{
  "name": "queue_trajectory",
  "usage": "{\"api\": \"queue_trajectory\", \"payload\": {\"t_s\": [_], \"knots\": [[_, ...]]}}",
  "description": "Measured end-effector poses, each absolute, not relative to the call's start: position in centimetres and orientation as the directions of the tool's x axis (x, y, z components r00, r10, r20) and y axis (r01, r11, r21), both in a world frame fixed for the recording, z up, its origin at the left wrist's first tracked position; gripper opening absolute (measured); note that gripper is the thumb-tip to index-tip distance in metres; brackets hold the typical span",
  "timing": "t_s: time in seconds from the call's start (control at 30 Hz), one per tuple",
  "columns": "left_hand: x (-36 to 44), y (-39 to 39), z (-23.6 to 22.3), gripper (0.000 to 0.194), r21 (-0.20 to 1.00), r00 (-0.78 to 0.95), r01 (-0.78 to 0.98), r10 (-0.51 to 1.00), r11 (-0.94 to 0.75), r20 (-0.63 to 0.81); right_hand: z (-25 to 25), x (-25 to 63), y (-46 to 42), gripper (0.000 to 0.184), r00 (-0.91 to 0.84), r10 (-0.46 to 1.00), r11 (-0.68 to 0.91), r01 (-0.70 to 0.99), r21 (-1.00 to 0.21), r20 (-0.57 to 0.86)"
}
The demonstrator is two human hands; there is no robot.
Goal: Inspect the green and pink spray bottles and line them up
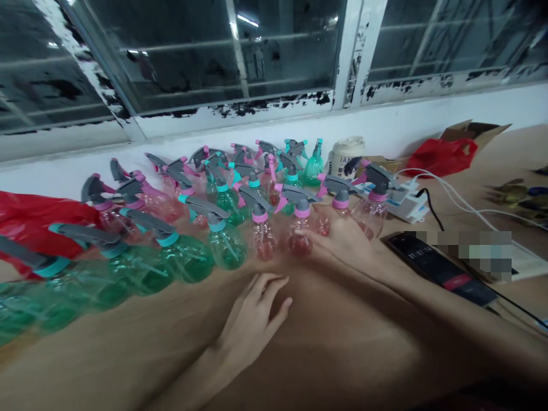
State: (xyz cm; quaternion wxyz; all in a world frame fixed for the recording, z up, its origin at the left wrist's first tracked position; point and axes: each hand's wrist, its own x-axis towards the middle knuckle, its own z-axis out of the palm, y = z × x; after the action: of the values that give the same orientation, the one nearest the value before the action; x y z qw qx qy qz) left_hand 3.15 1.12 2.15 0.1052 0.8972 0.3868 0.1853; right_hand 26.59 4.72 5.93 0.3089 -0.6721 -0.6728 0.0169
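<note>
Several small spray bottles stand in rows on a brown table (342, 354), green ones (226, 242) with teal collars and pink ones (299, 237) with pink collars, all with grey triggers. My left hand (254, 311) lies flat on the table in front of them, fingers spread, holding nothing. My right hand (342, 234) reaches in among the pink bottles at the right of the group, and its fingers touch a pink bottle (323, 220). Whether they close round it is hidden.
A red plastic bag (29, 220) lies at the left, another red bag (440, 155) by a cardboard box at the back right. A white jar (345, 154), a white power strip (409, 202) with cables and a black device (440, 265) sit at right. A window wall runs behind.
</note>
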Motion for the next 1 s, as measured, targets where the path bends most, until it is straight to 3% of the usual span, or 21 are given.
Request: {"api": "queue_trajectory", "payload": {"t_s": [0.23, 0.33, 0.5, 0.6, 0.67, 0.8, 1.0], "knots": [[4.6, 2.6, 3.4, 0.029, 0.558, 0.519, 0.642, 0.834, -0.525, 0.188, 5.8, 26.2, 4.3, 0.069, 0.086, 0.940, 0.061, 0.909, -0.412, 0.329], [5.2, 2.8, 3.3, 0.037, 0.566, 0.494, 0.642, 0.844, -0.517, 0.210, 6.3, 26.2, 2.2, 0.065, 0.029, 0.942, 0.100, 0.927, -0.360, 0.336], [6.3, 2.1, 3.3, 0.074, 0.503, 0.508, 0.658, 0.824, -0.560, 0.253, 7.2, 26.5, -1.2, 0.056, -0.138, 0.913, 0.255, 0.927, -0.274, 0.384], [6.8, 1.5, 3.4, 0.080, 0.544, 0.570, 0.594, 0.787, -0.593, 0.236, 7.9, 27.0, -1.8, 0.054, -0.233, 0.861, 0.380, 0.885, -0.267, 0.452], [7.0, 1.1, 3.4, 0.080, 0.585, 0.595, 0.563, 0.777, -0.584, 0.204, 8.3, 27.3, -1.7, 0.055, -0.242, 0.845, 0.437, 0.827, -0.354, 0.477], [7.2, 0.6, 3.4, 0.079, 0.626, 0.643, 0.519, 0.748, -0.582, 0.162, 8.7, 27.1, -1.5, 0.060, -0.212, 0.882, 0.459, 0.584, -0.669, 0.420], [6.1, 1.1, 3.3, 0.089, 0.544, 0.707, 0.526, 0.692, -0.653, 0.146, 7.2, 25.7, -0.8, 0.018, -0.225, 0.889, 0.451, 0.284, -0.846, 0.399]]}}
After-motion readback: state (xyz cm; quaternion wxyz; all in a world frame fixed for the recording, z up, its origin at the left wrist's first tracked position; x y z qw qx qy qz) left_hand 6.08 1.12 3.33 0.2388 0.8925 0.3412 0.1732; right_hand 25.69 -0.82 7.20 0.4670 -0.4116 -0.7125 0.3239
